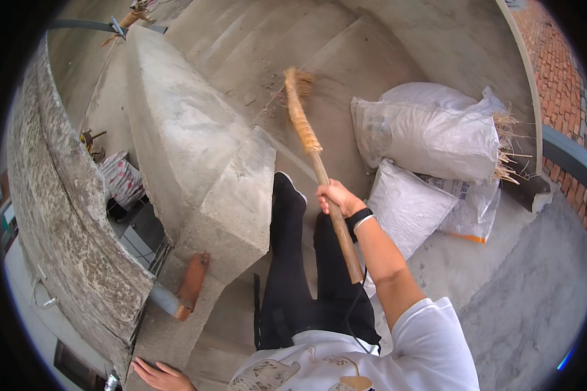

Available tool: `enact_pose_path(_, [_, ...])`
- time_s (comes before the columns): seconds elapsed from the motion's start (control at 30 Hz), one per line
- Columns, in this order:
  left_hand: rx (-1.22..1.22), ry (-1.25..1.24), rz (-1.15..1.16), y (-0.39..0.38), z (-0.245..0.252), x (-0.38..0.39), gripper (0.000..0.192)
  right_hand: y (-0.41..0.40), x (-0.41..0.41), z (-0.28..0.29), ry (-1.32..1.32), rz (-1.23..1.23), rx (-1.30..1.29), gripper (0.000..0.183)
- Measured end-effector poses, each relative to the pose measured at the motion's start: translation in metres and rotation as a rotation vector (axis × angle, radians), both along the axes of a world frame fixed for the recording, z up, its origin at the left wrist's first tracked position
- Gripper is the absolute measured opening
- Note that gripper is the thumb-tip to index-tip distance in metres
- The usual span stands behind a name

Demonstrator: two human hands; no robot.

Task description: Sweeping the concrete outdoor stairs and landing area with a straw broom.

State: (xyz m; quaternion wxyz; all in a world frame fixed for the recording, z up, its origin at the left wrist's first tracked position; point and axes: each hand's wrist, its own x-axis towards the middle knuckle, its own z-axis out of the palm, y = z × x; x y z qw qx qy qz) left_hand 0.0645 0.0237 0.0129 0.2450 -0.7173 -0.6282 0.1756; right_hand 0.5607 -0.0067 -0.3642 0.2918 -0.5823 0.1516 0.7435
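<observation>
My right hand [341,198] is closed around the wooden handle of a straw broom [301,117]. The handle's free end slants back over my right thigh, while the bound head points away from me. Its blurred bristles [304,83] are over the concrete steps, near loose dirt and bits of debris [249,99]. At the lower left, my left hand [161,377] lies flat on the concrete parapet [161,337] with nothing in it. The fingers are slightly apart, and the wrist is cut off by the picture's edge.
White woven sacks [425,132] are piled to my right, with straw [508,151] poking out of one. A thick concrete balustrade [191,132] runs along my left. A rusty metal pipe [194,281] juts by it. A dog [132,17] stands at the far top left.
</observation>
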Motion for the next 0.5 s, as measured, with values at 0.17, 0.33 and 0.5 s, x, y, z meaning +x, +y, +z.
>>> enact_pose_path(0.17, [0.050, 0.003, -0.047, 0.004, -0.001, 0.008, 0.046, 0.001, 0.035, 0.038, -0.099, 0.067, 0.053, 0.015])
enact_pose_path(0.33, [0.117, -0.041, 0.110, -0.024, -0.012, -0.039, 0.043, -0.026, 0.080, 0.066, -0.236, 0.114, 0.032, 0.020])
enact_pose_path(0.5, [0.341, -0.278, 0.258, -0.047, -0.086, 0.076, 0.029, -0.007, 0.127, -0.027, -0.440, 0.087, -0.139, 0.009])
